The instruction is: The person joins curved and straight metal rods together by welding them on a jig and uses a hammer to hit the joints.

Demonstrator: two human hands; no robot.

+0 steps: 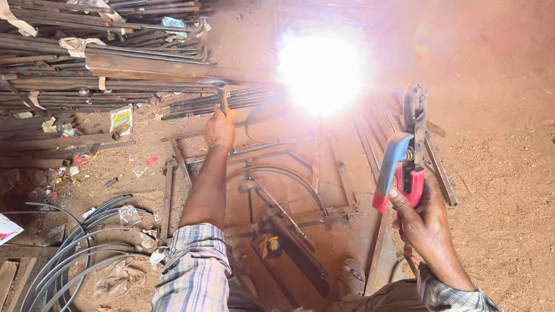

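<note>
A blown-out white glare (321, 72) burns at the upper centre, washing haze over the surrounding reddish dirt floor (497, 75); elsewhere focus is sharp.

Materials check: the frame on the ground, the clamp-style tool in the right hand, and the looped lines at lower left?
Frame: looks like bare steel bar and flat, brown, rusty, matte. Electrode holder in the right hand: dark metal jaws, with red and blue grips that look like plastic insulation. Looped hoses or cables: grey, smooth, bending freely; probably rubber or plastic.
</note>
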